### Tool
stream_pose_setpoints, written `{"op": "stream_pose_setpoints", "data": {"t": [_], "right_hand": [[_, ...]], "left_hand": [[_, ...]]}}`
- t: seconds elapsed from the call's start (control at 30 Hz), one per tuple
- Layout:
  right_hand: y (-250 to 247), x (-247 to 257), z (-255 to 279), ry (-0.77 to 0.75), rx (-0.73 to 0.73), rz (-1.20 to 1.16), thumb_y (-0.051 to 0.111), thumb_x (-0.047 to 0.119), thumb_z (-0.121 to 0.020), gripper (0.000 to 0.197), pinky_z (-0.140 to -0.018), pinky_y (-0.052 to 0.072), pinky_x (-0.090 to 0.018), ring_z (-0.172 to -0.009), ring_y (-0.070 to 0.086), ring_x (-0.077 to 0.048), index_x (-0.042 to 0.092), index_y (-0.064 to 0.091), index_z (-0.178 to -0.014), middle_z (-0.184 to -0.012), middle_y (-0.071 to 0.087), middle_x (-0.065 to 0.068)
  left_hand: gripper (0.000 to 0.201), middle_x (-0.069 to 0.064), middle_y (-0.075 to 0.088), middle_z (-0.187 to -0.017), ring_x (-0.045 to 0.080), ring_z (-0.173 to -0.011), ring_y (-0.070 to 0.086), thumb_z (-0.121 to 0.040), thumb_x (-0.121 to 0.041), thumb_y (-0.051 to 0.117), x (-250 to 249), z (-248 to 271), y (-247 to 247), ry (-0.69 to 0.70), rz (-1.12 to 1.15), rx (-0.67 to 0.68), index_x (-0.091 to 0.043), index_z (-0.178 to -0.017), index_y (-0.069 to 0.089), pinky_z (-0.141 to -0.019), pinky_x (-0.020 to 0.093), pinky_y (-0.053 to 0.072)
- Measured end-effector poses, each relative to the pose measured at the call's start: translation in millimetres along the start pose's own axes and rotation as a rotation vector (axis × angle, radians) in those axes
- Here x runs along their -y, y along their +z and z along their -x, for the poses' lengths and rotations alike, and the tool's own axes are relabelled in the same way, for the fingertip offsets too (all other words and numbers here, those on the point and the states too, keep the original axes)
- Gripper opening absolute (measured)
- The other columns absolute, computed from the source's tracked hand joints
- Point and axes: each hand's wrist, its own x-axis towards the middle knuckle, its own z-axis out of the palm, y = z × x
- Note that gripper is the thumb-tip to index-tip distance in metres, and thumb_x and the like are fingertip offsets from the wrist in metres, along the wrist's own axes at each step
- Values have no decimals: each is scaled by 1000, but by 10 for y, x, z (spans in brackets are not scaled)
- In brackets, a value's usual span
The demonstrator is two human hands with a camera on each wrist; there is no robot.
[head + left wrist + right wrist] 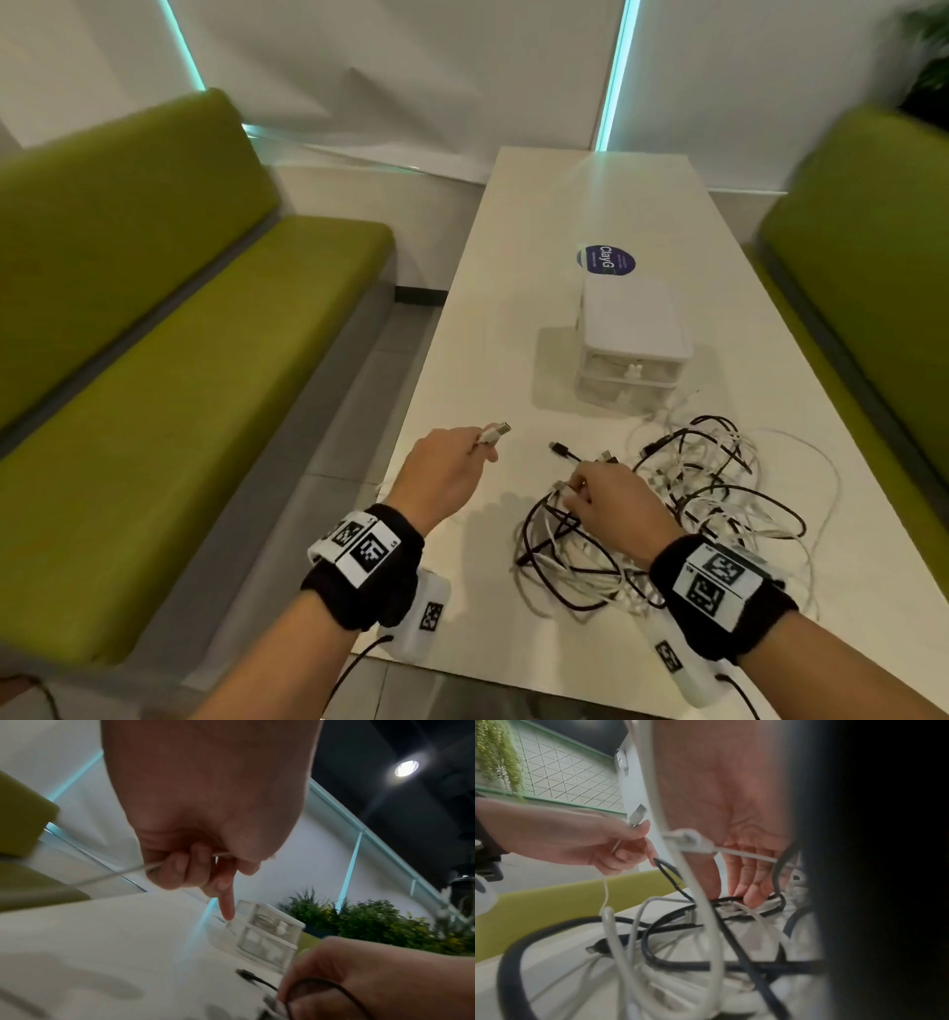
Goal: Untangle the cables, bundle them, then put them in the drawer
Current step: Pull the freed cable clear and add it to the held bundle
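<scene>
The left hand (452, 462) is raised over the near left part of the white desk (513, 318), pinching a white cable (123, 873) just behind its USB plug (495, 430), which points toward the far side; the thin cord runs back through the curled fingers (180, 864). The right hand (611, 501) is lowered onto the tangle of black and white cables (719, 493) at the near right of the desk, fingers bent down among the loops. It seems to pinch a white strand there, though the blurred wrist view leaves this unsure. A black plug (560, 449) sticks out of the heap between the two hands. Just beyond the tangle stands a small white drawer unit (634, 329), both drawers closed. Green benches (179, 288) flank the desk.
</scene>
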Motion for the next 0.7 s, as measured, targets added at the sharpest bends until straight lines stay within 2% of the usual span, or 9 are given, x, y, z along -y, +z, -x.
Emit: {"op": "stream_pose_setpoints", "data": {"t": [0.13, 0.2, 0.3, 0.37, 0.43, 0.5, 0.6, 0.63, 0.7], "right_hand": [[11, 9, 41, 28, -33, -37, 55, 28, -92, 17, -74, 52, -38, -85, 62, -23, 13, 62, -86, -86, 67, -3], [-9, 8, 69, 22, -63, -124, 58, 23, -90, 7, -72, 50, -35, -82, 59, -19, 19, 57, -84, -83, 64, 2], [-66, -5, 125, 12, -121, -291, 62, 26, -91, 10, -67, 46, -29, -77, 57, -15, 18, 57, -87, -80, 62, 6], [-117, -34, 157, 40, -187, -438, 65, 30, -91, 15, -66, 46, -27, -75, 59, -14, 17, 58, -87, -80, 64, 6], [-168, -70, 171, 72, -260, -554, 66, 32, -91, 17, -63, 44, -23, -75, 59, -9, 17, 59, -86, -80, 65, 7], [-229, -90, 186, 100, -319, -660, 66, 30, -92, 14, -61, 39, -16, -75, 59, -4, 18, 60, -87, -81, 65, 8], [-335, -78, 213, 107, -399, -793, 65, 27, -93, 11, -61, 43, -12, -73, 61, -3, 18, 62, -88, -83, 67, 6], [-366, -65, 215, 94, -431, -826, 66, 28, -92, 11, -63, 46, -16, -74, 63, -4, 18, 63, -87, -83, 68, 5], [-422, -32, 215, 74, -483, -875, 68, 29, -90, 11, -67, 52, -24, -76, 66, -9, 20, 66, -85, -81, 70, 4]], "left_hand": [[44, -10, 49, -62, 20, -76, 55, -103, -39, 37, -296, -1, 266, 55, 25, 63, -20, -92, 74, -70, 32, 38], [39, -9, 46, -56, 14, -63, 49, -101, -36, 42, -376, -8, 380, 57, 68, 73, -20, -89, 76, -61, 27, 34], [37, -4, 40, -49, 12, -50, 38, -98, -34, 50, -459, -24, 517, 43, 177, 75, -12, -82, 75, -52, 25, 28], [40, -3, 51, -56, 14, -57, 45, -98, -37, 49, -541, -31, 579, 18, 301, 45, -9, -83, 73, -59, 29, 35], [40, -5, 66, -75, 8, -73, 57, -100, -38, 45, -621, -62, 621, -16, 420, -23, -14, -87, 74, -70, 21, 41], [44, -8, 63, -78, 4, -71, 54, -101, -40, 41, -709, -78, 645, -48, 479, -69, -9, -93, 70, -61, 10, 37], [47, 4, 64, -82, 18, -74, 56, -99, -45, 42, -794, -103, 672, -45, 544, -63, -5, -94, 65, -63, 21, 39], [45, 2, 64, -78, 18, -72, 56, -99, -46, 42, -834, -94, 673, -39, 574, -50, -8, -89, 65, -62, 24, 40], [44, -10, 54, -65, 6, -60, 49, -100, -48, 40, -901, -67, 667, -20, 634, -31, -16, -84, 65, -57, 23, 38]]}}
